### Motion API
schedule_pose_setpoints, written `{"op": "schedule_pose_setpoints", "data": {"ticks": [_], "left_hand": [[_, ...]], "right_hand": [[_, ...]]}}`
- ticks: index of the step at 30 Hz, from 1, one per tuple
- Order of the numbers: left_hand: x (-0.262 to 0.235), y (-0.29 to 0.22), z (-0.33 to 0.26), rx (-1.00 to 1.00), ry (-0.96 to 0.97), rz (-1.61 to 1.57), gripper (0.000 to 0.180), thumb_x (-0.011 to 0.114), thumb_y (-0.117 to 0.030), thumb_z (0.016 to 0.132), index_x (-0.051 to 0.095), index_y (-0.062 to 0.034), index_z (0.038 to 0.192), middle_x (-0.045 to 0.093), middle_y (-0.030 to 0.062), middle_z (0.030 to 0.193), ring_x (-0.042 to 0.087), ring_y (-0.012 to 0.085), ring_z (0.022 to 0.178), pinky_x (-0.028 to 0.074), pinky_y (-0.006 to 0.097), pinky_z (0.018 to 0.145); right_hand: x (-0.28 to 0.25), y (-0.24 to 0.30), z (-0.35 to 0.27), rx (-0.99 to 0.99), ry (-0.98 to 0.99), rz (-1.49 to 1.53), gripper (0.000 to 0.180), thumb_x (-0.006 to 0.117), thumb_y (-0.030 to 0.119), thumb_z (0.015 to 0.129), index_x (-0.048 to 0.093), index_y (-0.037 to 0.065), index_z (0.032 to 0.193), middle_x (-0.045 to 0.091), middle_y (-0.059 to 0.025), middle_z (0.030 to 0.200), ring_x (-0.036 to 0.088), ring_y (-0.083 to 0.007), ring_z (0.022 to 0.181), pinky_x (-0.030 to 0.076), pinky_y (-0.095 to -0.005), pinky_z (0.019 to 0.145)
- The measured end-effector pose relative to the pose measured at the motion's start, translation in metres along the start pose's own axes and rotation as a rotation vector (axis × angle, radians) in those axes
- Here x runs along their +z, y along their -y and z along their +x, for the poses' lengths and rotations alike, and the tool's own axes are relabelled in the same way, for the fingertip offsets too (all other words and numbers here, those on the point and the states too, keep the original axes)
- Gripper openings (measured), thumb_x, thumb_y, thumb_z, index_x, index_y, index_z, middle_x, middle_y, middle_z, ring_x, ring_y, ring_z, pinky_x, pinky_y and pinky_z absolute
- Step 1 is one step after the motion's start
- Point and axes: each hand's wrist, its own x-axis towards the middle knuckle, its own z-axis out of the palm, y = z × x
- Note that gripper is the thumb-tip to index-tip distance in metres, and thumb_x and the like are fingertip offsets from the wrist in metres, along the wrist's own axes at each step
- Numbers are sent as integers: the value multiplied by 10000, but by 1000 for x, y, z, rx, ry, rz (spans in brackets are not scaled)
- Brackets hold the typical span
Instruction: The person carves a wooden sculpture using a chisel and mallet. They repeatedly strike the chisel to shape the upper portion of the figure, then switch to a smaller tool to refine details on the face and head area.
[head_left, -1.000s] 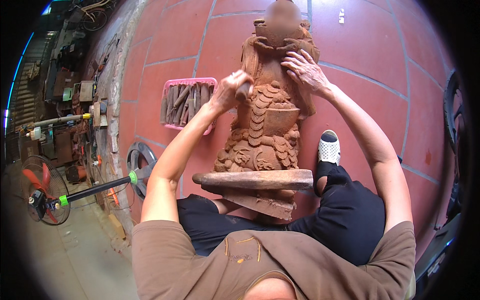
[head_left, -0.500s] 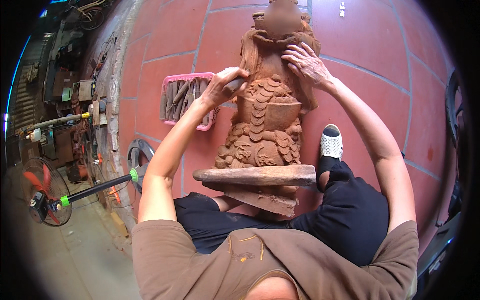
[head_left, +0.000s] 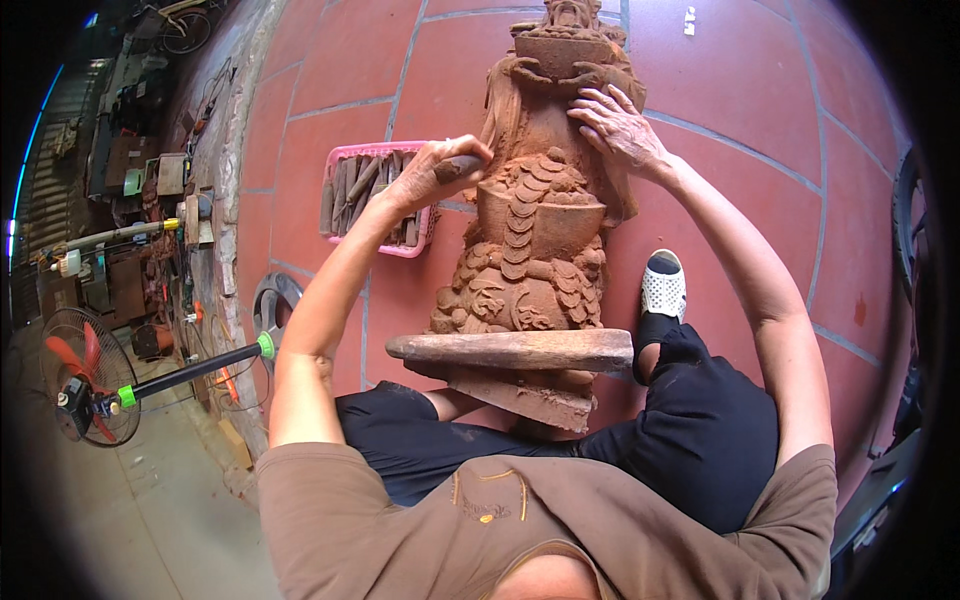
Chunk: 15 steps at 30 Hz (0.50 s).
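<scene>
- We're looking down on a tall reddish-brown clay statue [head_left: 545, 215], standing upright on a thick wooden board [head_left: 510, 350] that rests in our lap, between our 2 knees.
- Our left hand [head_left: 435, 172] is at the statue's left flank, about mid-height, fingers curled tight around a small dark wooden tool [head_left: 460, 166]; the tool's rounded end pokes out toward the clay.
- Our right hand [head_left: 620, 128] lies on the statue's upper right side, fingers spread apart and flat on the surface, gripping nothing.
- The statue's front shows stacked coin shapes and a bowl form; its head reaches the top edge of view.
- Left of the statue, just behind our left hand, a pink plastic basket [head_left: 345, 160] sits on the red tiled floor [head_left: 780, 120], filled with more wooden modelling tools [head_left: 360, 185].
- Right of the statue's base, our foot in a white perforated shoe [head_left: 663, 285] rests on the tiles, with our black trouser leg [head_left: 700, 430] beside the board.
- Well left of the statue, beyond the floor's edge, a standing fan [head_left: 85, 385] with red blades lies among workshop clutter.
</scene>
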Motion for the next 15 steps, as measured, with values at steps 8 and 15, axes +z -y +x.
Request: {"op": "schedule_pose_setpoints", "data": {"ticks": [8,15], "left_hand": [[-11,-51,20,-386,-19,59,378,763,-189,866,588,-36,1165,714,114,999,682,176,949,563,327,824],[-2,-30,-6,-298,-214,-347,410,673,-131,928,563,-12,1305,688,132,1137,640,191,1108,520,355,967]], "right_hand": [[-41,84,57,-10,-29,746,540,596,432,977,492,130,1413,594,-157,1327,556,-317,1254,448,-456,1051],[-44,109,88,162,72,1439,437,758,298,904,629,67,1251,701,-64,1058,643,-129,1014,531,-329,865]]}}
